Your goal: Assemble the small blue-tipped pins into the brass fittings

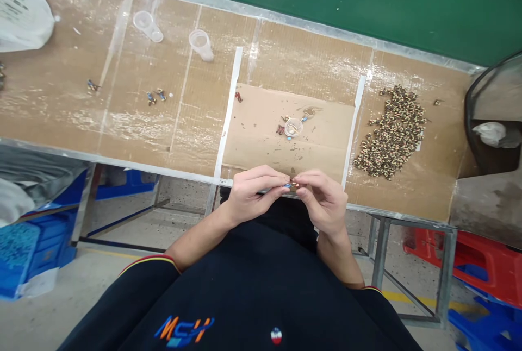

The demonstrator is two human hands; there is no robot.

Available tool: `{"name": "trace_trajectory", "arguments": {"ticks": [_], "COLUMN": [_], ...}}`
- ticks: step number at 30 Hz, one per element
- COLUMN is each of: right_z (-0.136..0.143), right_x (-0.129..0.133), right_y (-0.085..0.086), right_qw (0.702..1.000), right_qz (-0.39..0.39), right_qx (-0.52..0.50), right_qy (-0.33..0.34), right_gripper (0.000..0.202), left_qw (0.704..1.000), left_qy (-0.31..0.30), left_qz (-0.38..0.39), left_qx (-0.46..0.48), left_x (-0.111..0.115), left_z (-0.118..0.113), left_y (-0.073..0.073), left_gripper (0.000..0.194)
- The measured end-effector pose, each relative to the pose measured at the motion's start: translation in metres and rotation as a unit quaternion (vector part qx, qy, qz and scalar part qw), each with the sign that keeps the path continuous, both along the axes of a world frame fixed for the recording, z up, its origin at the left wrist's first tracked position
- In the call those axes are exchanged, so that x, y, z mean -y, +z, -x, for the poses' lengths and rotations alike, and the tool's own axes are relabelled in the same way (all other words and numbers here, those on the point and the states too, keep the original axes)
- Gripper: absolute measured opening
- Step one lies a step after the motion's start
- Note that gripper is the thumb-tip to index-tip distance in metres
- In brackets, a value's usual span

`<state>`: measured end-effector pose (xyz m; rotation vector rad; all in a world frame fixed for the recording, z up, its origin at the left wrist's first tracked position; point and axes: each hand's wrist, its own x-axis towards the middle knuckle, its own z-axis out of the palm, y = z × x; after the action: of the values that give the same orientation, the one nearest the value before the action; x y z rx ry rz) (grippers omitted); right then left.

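Close to the front edge of the table, my left hand and my right hand meet fingertip to fingertip. Between them they pinch a small blue and gold part, whose exact kind is too small to make out. My left fingers cover its blue end; the gold bit shows by my right fingertips. Just beyond lies a cardboard sheet with a small clear cup on it. Around the cup are a reddish-brown piece and a blue piece. A red piece lies at the sheet's far left corner.
A large pile of small brass-coloured parts covers the table's right side. Two clear plastic cups, a near one and a farther one, lie left. Several blue-and-brass parts sit there too. A white bag occupies the far left corner.
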<state>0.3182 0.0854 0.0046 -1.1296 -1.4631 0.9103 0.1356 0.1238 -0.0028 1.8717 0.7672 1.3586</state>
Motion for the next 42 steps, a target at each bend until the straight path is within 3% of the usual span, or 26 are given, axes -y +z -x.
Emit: {"name": "trace_trajectory", "arguments": {"ticks": [10, 24, 34, 42], "right_z": [0.007, 0.012, 0.012, 0.011], "right_x": [-0.001, -0.001, -0.001, 0.003], "right_y": [0.004, 0.004, 0.003, 0.009], "right_qw": [0.998, 0.986, 0.982, 0.989], "right_qz": [-0.049, -0.158, -0.178, -0.139], "right_qx": [0.010, 0.037, 0.055, 0.042], "right_qy": [-0.034, -0.039, -0.039, -0.007], "right_gripper": [0.016, 0.041, 0.027, 0.022], "left_qw": [1.000, 0.996, 0.995, 0.994], "left_qy": [0.006, 0.027, 0.019, -0.020], "left_qz": [-0.015, -0.050, -0.075, -0.104], "left_qx": [0.008, 0.066, 0.070, 0.038], "left_x": [0.002, 0.003, 0.003, 0.002], "left_z": [-0.002, -0.003, -0.002, 0.002], "left_y": [-0.001, 0.000, -0.001, 0.000], "left_gripper": [0.014, 0.023, 0.020, 0.011]}}
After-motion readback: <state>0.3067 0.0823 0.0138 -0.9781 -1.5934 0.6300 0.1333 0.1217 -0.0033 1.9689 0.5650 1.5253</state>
